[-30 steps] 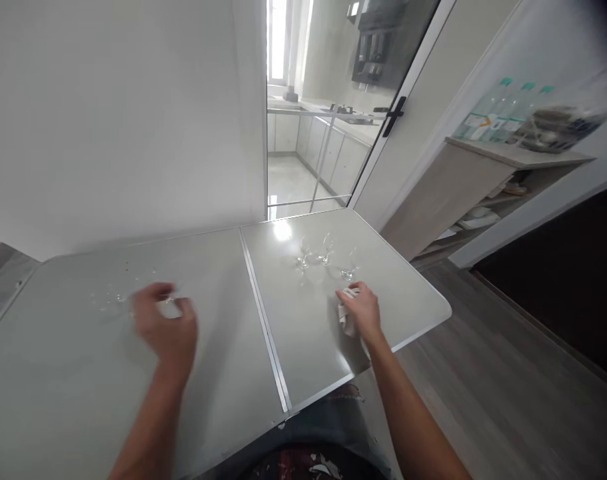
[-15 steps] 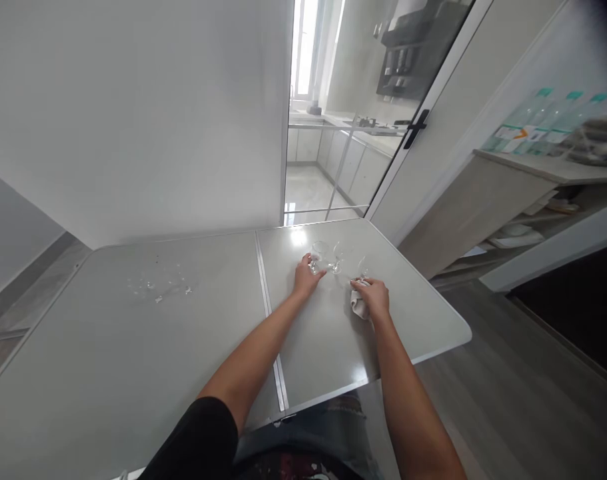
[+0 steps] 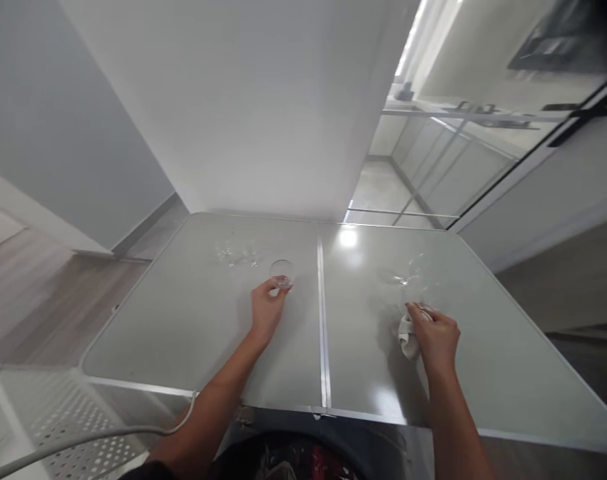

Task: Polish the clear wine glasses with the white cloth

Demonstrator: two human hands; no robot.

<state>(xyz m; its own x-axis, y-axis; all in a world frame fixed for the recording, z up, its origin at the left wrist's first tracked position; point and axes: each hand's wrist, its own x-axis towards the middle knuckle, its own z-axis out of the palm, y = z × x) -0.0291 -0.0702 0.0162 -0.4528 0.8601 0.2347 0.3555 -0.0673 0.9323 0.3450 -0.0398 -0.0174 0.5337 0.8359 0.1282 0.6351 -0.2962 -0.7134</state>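
Pale grey-green surface (image 3: 173,327) fills the lower middle of the frame, with a metal strip (image 3: 324,333) running down it just right of centre. The left hand (image 3: 266,310) is left of that strip, thumb and fingers pinching a clear glass (image 3: 282,271) near its lower part. Can't tell if the glass touches the surface or sits a bit above it.

Over right of centre, the right hand (image 3: 437,337) has its fingers closed on a crumpled whitish cloth (image 3: 408,339). Something see-through is right by those fingertips, but it's too blurry to call. Just above that hand there's some see-through glassware (image 3: 404,283), and a few little glasses (image 3: 254,261) stand left of the left hand, honestly too faint to count. White chair (image 3: 78,427) with holes, bottom left, grey cable (image 3: 113,435) across it.
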